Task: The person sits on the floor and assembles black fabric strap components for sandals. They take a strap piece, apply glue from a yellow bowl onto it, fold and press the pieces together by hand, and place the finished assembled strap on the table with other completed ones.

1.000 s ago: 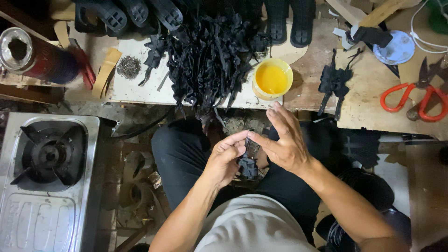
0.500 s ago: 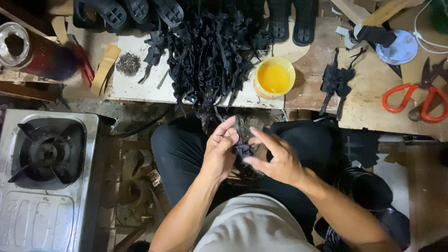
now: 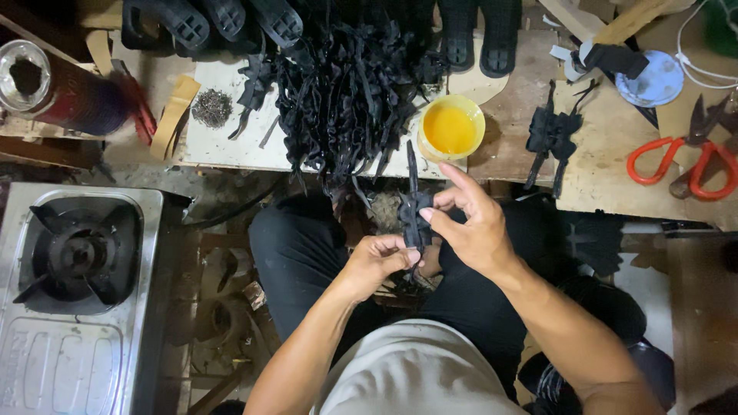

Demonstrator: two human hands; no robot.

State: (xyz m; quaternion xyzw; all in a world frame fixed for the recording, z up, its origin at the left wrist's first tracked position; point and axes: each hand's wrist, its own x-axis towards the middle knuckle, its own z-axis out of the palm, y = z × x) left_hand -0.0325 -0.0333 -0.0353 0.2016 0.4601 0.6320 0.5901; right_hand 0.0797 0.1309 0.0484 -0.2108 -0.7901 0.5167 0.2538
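A black strap piece stands upright between my two hands, above my lap. My left hand pinches its lower end. My right hand grips its upper part with thumb and fingers, index finger stretched toward the bench. Just beyond the hands, a large heap of black straps lies on a white board. A yellow bowl of orange liquid sits right of the heap. Another finished black strap bundle lies on the wooden bench further right.
A gas stove stands at the left. Black sandal soles line the bench's far edge. A dark can and a small pile of tacks lie left. Orange-handled scissors and a blue lid are at right.
My hands have shifted slightly right. The strap piece, bunched low between them before, now stands stretched upright, with my right index finger pointing out.
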